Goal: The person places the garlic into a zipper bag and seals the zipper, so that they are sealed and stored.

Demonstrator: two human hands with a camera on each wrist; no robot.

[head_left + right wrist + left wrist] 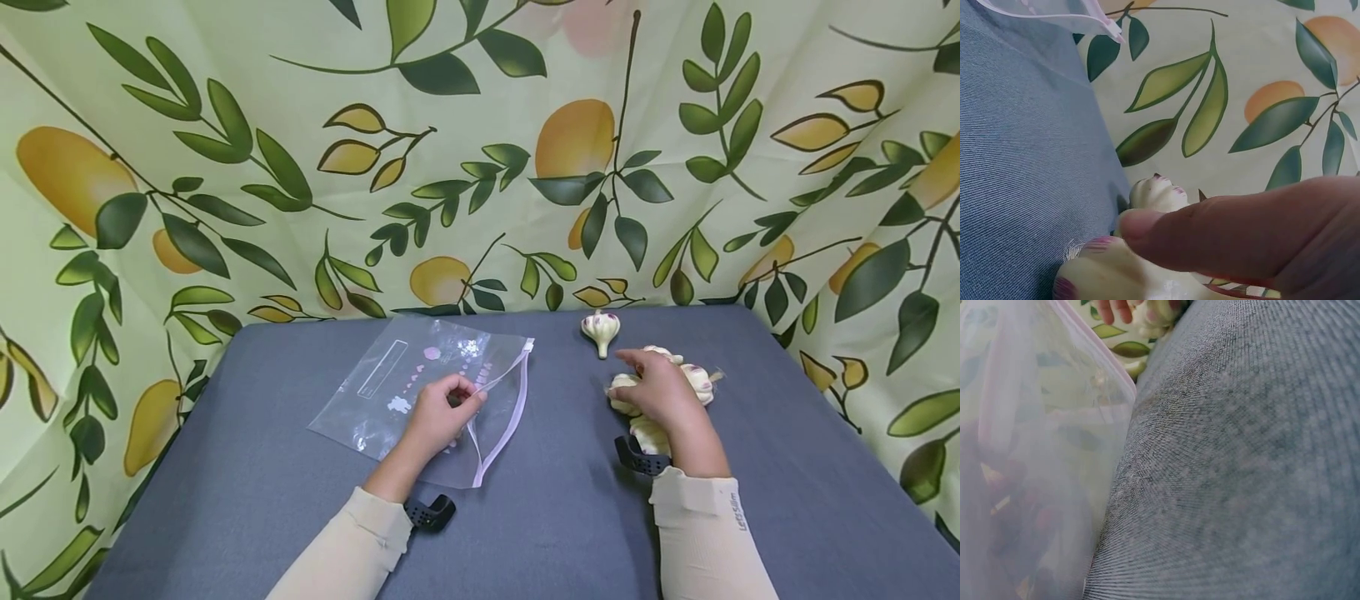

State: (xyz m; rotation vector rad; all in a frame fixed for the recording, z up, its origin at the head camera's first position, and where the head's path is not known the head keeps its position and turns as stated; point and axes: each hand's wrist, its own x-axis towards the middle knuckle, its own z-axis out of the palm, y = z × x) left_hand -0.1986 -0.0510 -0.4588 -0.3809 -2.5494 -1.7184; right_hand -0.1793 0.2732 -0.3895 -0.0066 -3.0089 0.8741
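In the head view my left hand (442, 410) pinches the open edge of a clear zip-lock bag (378, 392) lying on the table; pink and white prints mark the bag. The left wrist view shows the bag's clear plastic (1085, 462) close up, with the fingers blurred behind it. My right hand (663, 392) is over several garlic bulbs (700, 383) bunched at the right. Its thumb (1172, 234) lies straight against or just above a garlic bulb (1116, 275) in the right wrist view. The hand hides part of the bunch.
One separate garlic bulb (600, 330) lies beyond the bunch, near the table's back edge. The table (555, 517) has a grey-blue cloth. A fabric backdrop (480, 208) printed with fruit and leaves stands behind and along the sides.
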